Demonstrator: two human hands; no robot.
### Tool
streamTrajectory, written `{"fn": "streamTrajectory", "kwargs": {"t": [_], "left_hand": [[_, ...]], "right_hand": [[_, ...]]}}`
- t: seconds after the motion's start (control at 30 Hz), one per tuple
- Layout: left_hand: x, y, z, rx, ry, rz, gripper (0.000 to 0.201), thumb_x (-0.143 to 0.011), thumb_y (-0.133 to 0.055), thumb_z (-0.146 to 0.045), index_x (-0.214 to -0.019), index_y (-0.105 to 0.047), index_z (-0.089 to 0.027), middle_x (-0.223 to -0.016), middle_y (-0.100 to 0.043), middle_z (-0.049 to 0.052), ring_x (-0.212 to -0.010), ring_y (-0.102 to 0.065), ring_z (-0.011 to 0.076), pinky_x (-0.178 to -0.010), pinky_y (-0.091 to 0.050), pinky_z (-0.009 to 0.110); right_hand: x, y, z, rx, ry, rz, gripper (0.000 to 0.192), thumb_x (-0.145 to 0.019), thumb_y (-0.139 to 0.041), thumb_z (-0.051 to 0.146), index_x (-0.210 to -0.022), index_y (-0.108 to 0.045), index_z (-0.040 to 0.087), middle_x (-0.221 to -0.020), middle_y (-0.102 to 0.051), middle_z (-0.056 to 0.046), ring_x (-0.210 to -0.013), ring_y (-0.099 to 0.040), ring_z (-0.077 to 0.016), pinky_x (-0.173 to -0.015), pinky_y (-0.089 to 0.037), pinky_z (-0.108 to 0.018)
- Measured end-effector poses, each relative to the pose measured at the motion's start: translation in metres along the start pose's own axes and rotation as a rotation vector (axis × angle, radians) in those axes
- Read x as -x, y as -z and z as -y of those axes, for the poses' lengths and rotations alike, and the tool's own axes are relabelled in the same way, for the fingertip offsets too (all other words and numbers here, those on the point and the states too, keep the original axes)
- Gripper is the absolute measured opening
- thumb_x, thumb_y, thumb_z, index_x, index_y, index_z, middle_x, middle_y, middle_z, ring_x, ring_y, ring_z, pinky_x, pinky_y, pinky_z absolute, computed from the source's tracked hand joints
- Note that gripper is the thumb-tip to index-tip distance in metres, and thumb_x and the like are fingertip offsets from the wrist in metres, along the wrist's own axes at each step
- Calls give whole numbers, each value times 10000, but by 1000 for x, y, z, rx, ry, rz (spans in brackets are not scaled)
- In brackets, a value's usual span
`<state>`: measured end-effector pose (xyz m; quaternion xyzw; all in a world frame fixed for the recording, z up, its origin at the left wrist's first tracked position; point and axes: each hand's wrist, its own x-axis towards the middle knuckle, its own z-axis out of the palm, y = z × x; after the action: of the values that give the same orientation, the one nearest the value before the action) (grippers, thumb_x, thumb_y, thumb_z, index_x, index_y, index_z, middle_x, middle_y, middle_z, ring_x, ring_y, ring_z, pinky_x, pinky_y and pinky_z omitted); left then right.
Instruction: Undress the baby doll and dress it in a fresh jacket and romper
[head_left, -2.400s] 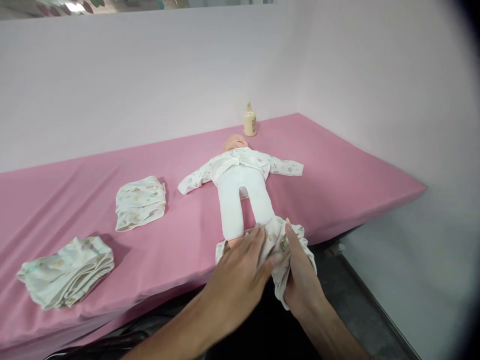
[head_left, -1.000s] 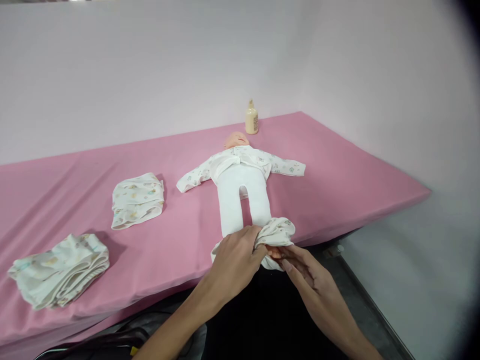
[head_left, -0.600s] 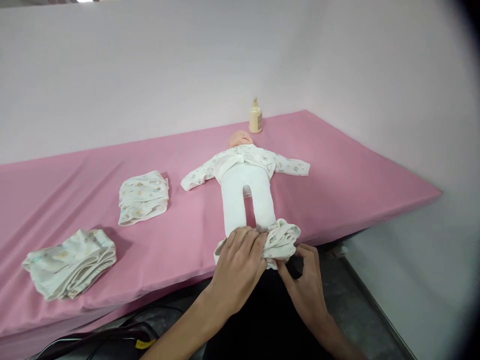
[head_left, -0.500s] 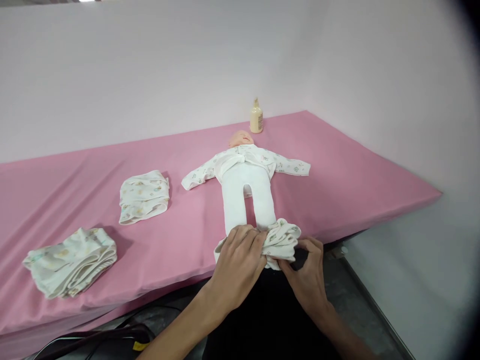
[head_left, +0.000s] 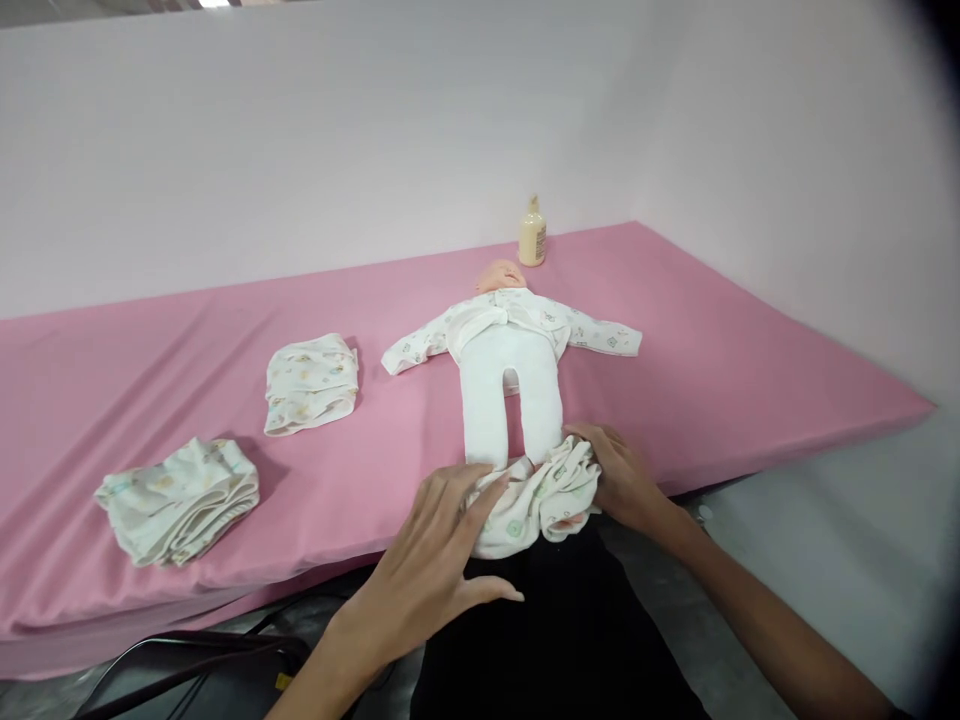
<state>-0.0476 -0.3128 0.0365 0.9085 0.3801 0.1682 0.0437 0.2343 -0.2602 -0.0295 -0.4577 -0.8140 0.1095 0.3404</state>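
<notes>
Head view. A doll lies on its back on the pink table, head toward the wall, in a printed top and plain white leggings. All places below are given relative to the doll.

At the doll's feet, on the near table edge, sits a bunched pair of printed trousers. The left hand lies on the trousers' left side, fingers spread and extended, thumb out to the side; it presses on the cloth rather than pinching it. The right hand cups the trousers' right side, fingers curled into the folds; whether it pinches the cloth cannot be told.

Beyond the doll's head, by the wall, stands a cream bottle. Left of the doll lies a folded garment; farther left and nearer the table edge, a second folded pile.
</notes>
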Motion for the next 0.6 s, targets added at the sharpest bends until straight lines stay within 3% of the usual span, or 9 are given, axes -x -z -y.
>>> {"fn": "streamTrajectory", "kwargs": {"t": [0.1,0.2,0.27,0.37,0.47,0.6], "left_hand": [[18,-6,7,-101,-27,-150,644,-895,-639,-192,-1473,-356,-172,-1319,-530,169,-1241,-488,296,-1035,-429,476],[22,-8,16,8,-53,-211,477,-893,-563,-72,-1350,-468,-168,-1152,-613,114,-1076,-576,220,-955,-486,379],[18,-2,21,163,19,-170,375,-907,-546,-89,-1265,-531,-201,-1102,-638,68,-1011,-605,178,-897,-508,311],[0,9,24,451,300,-74,235,-935,-541,-178,-1150,-609,-246,-1062,-670,7,-943,-638,136,-804,-520,240],[-25,10,27,664,515,-69,186,-944,-550,-282,-1103,-642,-254,-1053,-687,-18,-926,-649,129,-779,-523,222],[-47,-5,33,618,533,-191,251,-912,-599,-321,-1154,-620,-257,-1132,-665,-13,-1029,-623,156,-865,-505,253]], "right_hand": [[2,-4,-2,33,13,3,445,-850,-586,199,-1275,-455,188,-1135,-640,-141,-1040,-601,-282,-844,-513,-410],[3,-4,-2,47,0,16,424,-862,-573,212,-1269,-455,190,-1148,-633,-146,-1051,-601,-284,-839,-515,-406],[2,-1,0,38,-17,26,416,-863,-564,221,-1264,-461,186,-1144,-638,-146,-1040,-607,-283,-838,-517,-410],[-4,5,4,-21,-82,41,401,-842,-556,214,-1237,-491,196,-1119,-652,-129,-1010,-622,-279,-834,-522,-413],[-12,10,7,-128,-187,41,385,-815,-570,227,-1197,-521,209,-1112,-657,-108,-961,-637,-264,-805,-528,-394],[-18,4,2,-120,-283,-20,342,-820,-540,220,-1161,-537,203,-1084,-662,-90,-925,-632,-242,-792,-521,-372]]}}
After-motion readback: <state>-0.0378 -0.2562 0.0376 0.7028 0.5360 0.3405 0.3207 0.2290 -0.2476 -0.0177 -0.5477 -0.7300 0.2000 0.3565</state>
